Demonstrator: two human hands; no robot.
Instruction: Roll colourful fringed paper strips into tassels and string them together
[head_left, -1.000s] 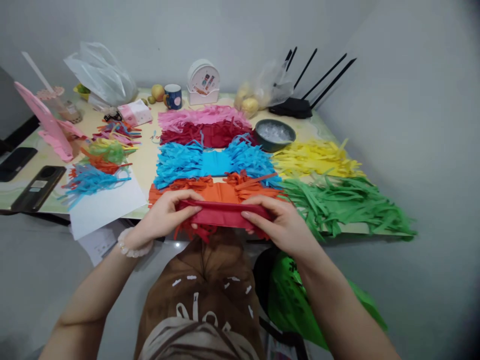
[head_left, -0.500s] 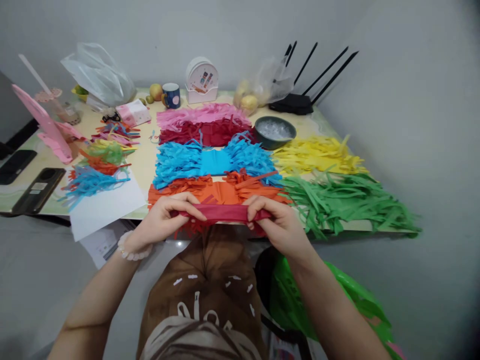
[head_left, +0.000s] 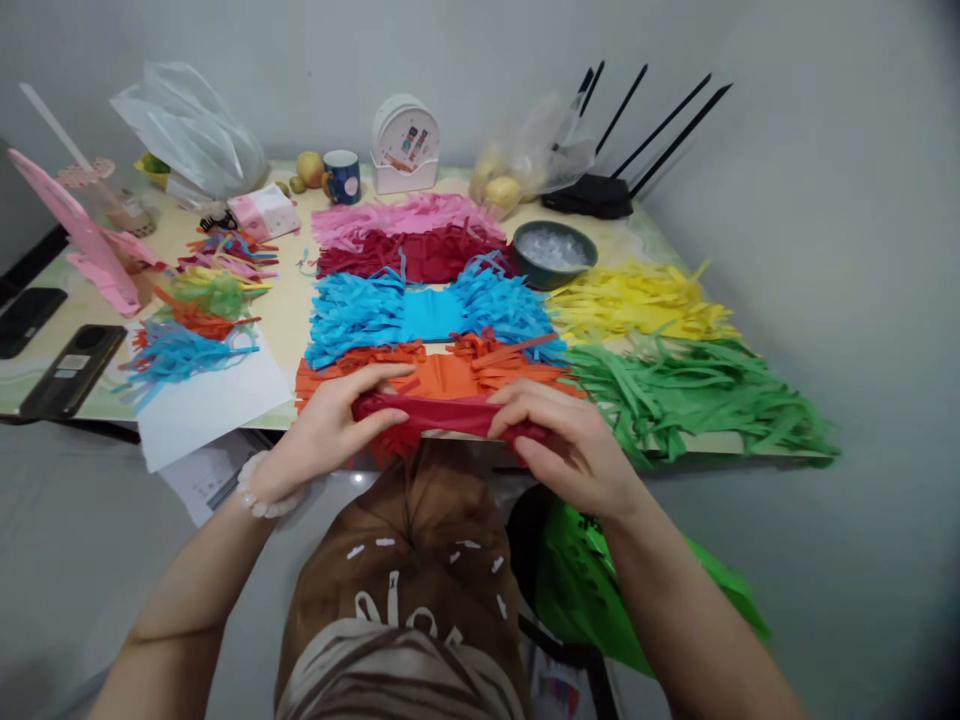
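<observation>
A folded strip of dark red paper [head_left: 448, 414] is stretched level between my hands, just over the near edge of the table. My left hand [head_left: 334, 425] has its end between thumb and fingers. The other end sits in the curled fingers of my right hand [head_left: 574, 435]. Behind the strip lies orange fringed paper [head_left: 446, 376], and beyond it blue fringed paper [head_left: 431, 315] with a plain middle band. Farther back are dark red fringed paper [head_left: 420, 255] and pink fringed paper [head_left: 409, 217].
Green [head_left: 697, 395] and yellow fringed paper [head_left: 641, 305] lie to the right. A dark bowl [head_left: 553, 277] with clear contents stands near a black router [head_left: 589, 197]. Loose coloured strips [head_left: 180, 350] rest partly on white paper [head_left: 217, 425]; phones [head_left: 73, 372] and a mug [head_left: 343, 178] are also there.
The red strip has risen slightly in view and looks narrower and more bunched. My left thumb and fingers have spread wider around its end; my right fingers have shifted on theirs.
</observation>
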